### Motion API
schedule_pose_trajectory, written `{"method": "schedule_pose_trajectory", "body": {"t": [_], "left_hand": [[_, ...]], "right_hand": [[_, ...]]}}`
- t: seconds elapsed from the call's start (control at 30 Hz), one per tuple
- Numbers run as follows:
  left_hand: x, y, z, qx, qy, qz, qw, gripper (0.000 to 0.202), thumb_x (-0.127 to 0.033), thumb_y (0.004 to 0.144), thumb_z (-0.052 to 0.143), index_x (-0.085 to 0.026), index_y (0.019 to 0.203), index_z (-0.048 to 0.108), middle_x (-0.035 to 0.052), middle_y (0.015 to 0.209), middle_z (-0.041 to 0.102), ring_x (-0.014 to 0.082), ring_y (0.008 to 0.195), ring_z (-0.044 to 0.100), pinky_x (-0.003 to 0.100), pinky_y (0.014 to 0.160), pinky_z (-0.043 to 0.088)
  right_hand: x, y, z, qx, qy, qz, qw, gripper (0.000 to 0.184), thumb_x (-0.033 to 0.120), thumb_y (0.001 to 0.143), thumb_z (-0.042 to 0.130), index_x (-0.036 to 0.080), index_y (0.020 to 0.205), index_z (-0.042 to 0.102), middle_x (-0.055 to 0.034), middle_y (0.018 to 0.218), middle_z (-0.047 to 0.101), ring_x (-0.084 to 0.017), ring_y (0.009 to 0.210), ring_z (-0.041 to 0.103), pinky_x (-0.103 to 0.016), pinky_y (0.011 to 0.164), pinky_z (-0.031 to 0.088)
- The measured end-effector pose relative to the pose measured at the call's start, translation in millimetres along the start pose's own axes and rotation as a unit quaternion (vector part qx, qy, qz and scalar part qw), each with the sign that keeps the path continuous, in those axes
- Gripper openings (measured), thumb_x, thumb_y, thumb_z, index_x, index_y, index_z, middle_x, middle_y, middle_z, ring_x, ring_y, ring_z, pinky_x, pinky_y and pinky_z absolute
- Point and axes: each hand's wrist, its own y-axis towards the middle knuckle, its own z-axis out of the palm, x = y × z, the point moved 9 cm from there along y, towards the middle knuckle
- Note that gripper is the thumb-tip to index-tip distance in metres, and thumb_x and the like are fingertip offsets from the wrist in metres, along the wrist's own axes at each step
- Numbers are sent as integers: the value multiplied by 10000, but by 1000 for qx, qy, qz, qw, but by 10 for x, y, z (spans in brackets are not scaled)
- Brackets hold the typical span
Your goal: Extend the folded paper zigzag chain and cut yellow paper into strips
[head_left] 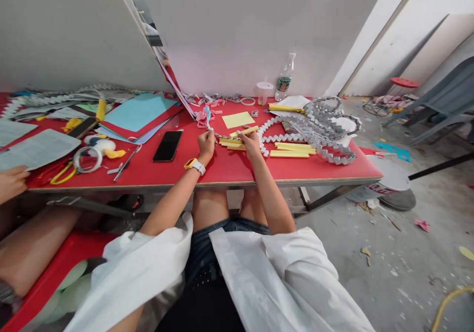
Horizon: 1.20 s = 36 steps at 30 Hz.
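Observation:
My left hand, a yellow-and-white watch on its wrist, is closed on one end of a thin grey folded-paper chain. The chain runs across toward my right hand, whose fingers pinch a yellow folded paper strip. Whether the strip is linked into the chain is hidden by my fingers. Under my hands lie more yellow strips, with another stack of yellow strips to the right. A long grey zigzag paper chain curls beside my right hand. Small pink paper pieces lie beyond my left hand.
On the red table are a black phone, a yellow sheet, a plastic bottle, a lidded cup and a tape roll. White boards stand behind. At left, another person's hand holds paper.

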Motion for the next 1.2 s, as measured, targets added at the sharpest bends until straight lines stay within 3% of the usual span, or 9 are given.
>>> {"method": "schedule_pose_trajectory", "body": {"t": [0.33, 0.5, 0.67, 0.77, 1.2], "left_hand": [[185, -136, 198, -4, -176, -137, 975, 382, -189, 822, 563, -181, 491, 373, -52, 421, 392, 54, 352, 359, 178, 372, 280], [45, -179, 327, 39, -286, -191, 938, 378, -172, 864, 530, -188, 533, 346, -53, 451, 355, 51, 377, 370, 161, 391, 333], [-355, -18, 169, 37, -382, -155, 910, 376, -159, 949, 373, -194, 578, 325, -38, 501, 370, 44, 437, 408, 118, 471, 410], [-489, 52, 81, 28, -401, -135, 906, 372, -137, 956, 348, -195, 589, 326, -36, 508, 368, 48, 449, 409, 116, 486, 419], [-517, 101, 7, 15, -311, -85, 946, 409, -158, 934, 416, -204, 555, 272, -39, 509, 285, 78, 455, 354, 180, 505, 415]], "right_hand": [[-1, 17, -70, -24, 34, 26, 999, 405, 326, 636, 795, 229, 968, 583, 83, 617, 468, -55, 528, 444, -170, 476, 392], [-7, 9, -77, -29, 31, 37, 998, 416, 336, 630, 791, 233, 973, 579, 80, 633, 475, -61, 529, 442, -175, 466, 400], [-8, -2, -69, -23, 22, 46, 998, 422, 350, 624, 797, 227, 969, 589, 75, 621, 458, -74, 530, 455, -184, 443, 411], [-1, -8, -64, -24, 21, 48, 998, 425, 352, 626, 793, 229, 975, 585, 73, 636, 469, -71, 533, 461, -183, 441, 422], [8, -16, -50, -10, 9, 38, 999, 446, 376, 630, 792, 226, 999, 592, 67, 648, 509, -71, 532, 451, -189, 446, 409]]}}
